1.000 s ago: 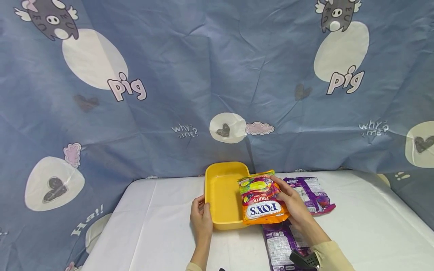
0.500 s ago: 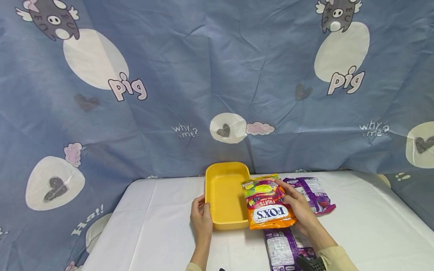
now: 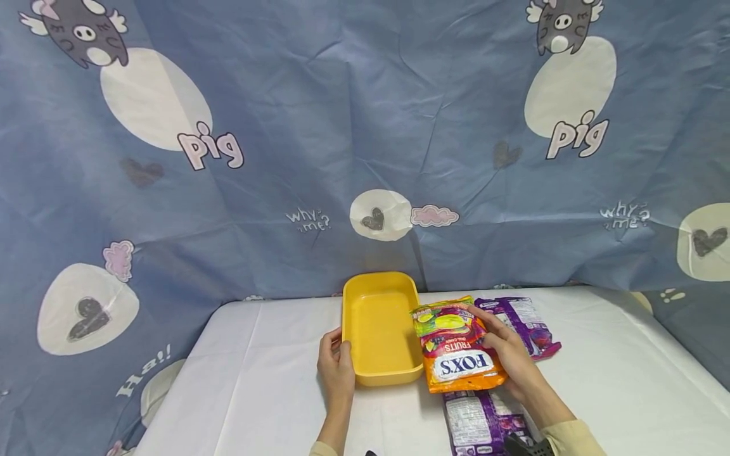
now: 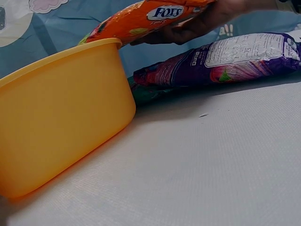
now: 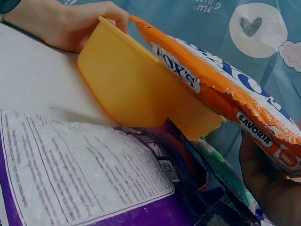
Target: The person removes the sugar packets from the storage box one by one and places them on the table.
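A yellow plastic tub [image 3: 381, 339] stands on the white surface with nothing inside. My left hand [image 3: 338, 375] grips its left side, and in the right wrist view that hand's fingers [image 5: 113, 13] curl over the rim. With my right hand [image 3: 509, 356] I hold an orange and red bag of Fox's fruit candy [image 3: 456, 347], raised beside the tub's right wall. The thumb and a finger show on top of the bag; in the left wrist view the rest of the right hand [image 4: 193, 29] is beneath it.
Below the candy bag lie purple printed packets [image 3: 476, 421], partly covered by my right arm. Another purple packet [image 3: 527, 324] lies farther back on the right. A blue patterned cloth [image 3: 285, 164] hangs behind the white surface [image 3: 274, 380].
The candy bag has moved right and a little towards me, from over the tub's right rim to beside it. My left hand has stayed on the tub.
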`<act>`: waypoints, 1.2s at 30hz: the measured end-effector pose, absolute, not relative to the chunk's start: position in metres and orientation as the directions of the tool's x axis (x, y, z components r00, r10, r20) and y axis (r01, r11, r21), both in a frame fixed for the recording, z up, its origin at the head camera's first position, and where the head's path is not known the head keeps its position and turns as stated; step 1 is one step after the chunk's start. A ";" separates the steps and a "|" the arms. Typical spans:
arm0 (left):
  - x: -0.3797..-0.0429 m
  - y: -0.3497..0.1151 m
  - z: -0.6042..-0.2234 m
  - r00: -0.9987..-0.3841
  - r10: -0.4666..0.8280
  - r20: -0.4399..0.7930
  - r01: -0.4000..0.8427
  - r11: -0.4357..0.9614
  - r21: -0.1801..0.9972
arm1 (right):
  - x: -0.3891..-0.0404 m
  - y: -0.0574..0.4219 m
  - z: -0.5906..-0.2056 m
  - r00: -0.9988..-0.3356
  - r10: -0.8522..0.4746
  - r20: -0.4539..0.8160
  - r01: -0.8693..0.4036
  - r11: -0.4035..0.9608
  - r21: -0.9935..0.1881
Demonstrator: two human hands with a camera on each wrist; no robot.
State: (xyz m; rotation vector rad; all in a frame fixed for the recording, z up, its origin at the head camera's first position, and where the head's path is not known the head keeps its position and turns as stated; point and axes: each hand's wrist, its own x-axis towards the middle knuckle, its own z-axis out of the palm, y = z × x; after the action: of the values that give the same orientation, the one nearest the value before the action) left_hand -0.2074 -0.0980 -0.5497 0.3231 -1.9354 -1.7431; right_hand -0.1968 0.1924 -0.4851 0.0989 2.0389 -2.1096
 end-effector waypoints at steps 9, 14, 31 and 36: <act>-0.197 -0.095 -0.528 -0.839 -0.501 0.213 0.152 0.160 0.975 | -0.192 0.201 -0.483 -0.978 -0.083 -0.192 0.196 -0.044 -0.980; -0.207 -0.099 -0.549 -0.835 -0.510 0.207 0.145 0.159 0.977 | -0.191 0.204 -0.484 -0.979 -0.064 -0.194 0.196 -0.031 -0.980; -0.206 -0.097 -0.547 -0.841 -0.499 0.208 0.148 0.157 0.976 | -0.186 0.216 -0.487 -0.984 -0.059 -0.170 0.172 -0.034 -0.984; -0.208 -0.098 -0.550 -0.839 -0.502 0.208 0.156 0.145 0.977 | -0.184 0.220 -0.487 -0.980 -0.050 -0.192 0.194 -0.027 -0.981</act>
State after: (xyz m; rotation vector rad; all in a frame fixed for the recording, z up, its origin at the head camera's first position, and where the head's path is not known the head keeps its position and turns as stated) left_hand -0.2077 -0.0979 -0.5504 0.3306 -1.9321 -1.7440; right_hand -0.1843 0.2203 -0.4872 0.1542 2.0640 -2.1312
